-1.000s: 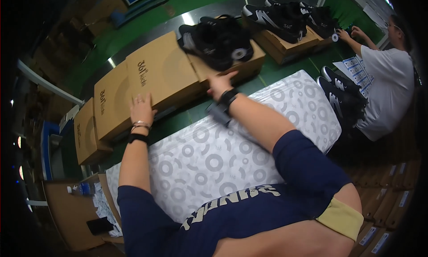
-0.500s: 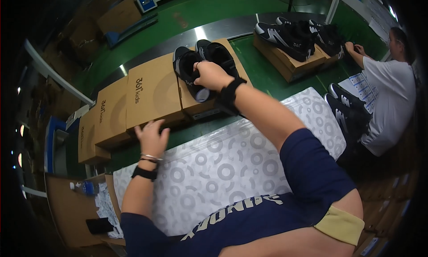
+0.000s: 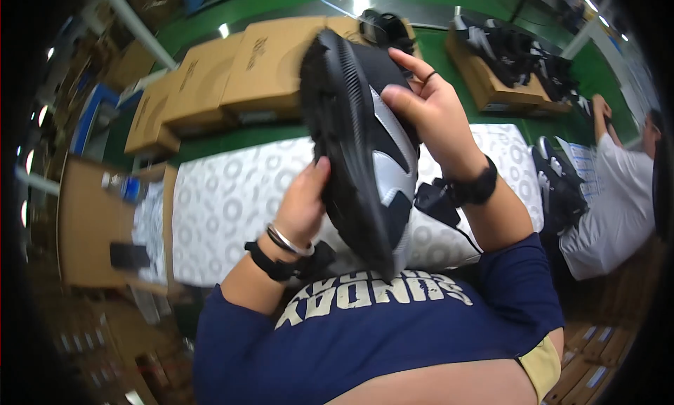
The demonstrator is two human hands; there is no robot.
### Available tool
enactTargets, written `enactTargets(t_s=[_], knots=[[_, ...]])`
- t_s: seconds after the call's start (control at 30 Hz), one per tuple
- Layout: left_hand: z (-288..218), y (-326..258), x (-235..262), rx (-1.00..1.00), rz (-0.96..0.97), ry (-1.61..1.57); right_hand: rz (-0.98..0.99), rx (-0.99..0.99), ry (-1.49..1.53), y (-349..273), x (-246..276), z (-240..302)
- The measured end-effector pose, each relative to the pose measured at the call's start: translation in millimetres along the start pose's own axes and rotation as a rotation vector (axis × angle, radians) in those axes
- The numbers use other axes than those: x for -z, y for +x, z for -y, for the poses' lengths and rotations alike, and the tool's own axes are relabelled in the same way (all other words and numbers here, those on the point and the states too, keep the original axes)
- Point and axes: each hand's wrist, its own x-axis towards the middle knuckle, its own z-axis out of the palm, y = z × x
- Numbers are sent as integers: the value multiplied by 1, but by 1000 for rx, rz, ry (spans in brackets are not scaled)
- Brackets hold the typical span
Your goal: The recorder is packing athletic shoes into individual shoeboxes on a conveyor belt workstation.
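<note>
A black and silver sneaker (image 3: pixel 385 134) is held up in front of my chest, toe pointing down toward me and its dark sole turned to the left. My right hand (image 3: pixel 439 120) grips it at the collar, thumb on the near side and fingers at the opening. Against the sole edge presses my left hand (image 3: pixel 303 201), closed on the sneaker, with most of its fingers hidden behind. The other sneaker (image 3: pixel 388 30) sits on a brown shoebox beyond, partly blocked by the held one. Black bands circle both my wrists.
Brown shoeboxes (image 3: pixel 270 64) line the far side. A sheet of white patterned paper (image 3: pixel 232 194) covers the near surface. An open carton (image 3: pixel 83 226) at left holds a bottle and papers. More sneakers (image 3: pixel 491 50) stand at right, near a person in a white shirt (image 3: pixel 618 201).
My right hand has lifted one sneaker off the box and brought it close to me. My left hand has moved from beside the boxes onto the sneaker's sole. The view has shifted.
</note>
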Motion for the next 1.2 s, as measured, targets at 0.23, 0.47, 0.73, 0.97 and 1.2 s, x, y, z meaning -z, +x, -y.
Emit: enactTargets(t_s=[0.23, 0.47, 0.73, 0.97, 1.2], knots=[[-32, -110, 140, 197, -886, 1343, -95, -370, -58, -7, 8, -117], [12, -147, 175, 432, -1097, 1928, -152, -371, 85, -19, -3, -115], [-35, -162, 213, 121, -964, 905, -125, -70, -774, -17, 15, -98], [-120, -54, -13, -242, 319, 1196, 478, -512, -126, 26, -77, -7], [-86, -11, -51, -705, 474, 1280, 86, -274, 104, -26, 86, -20]])
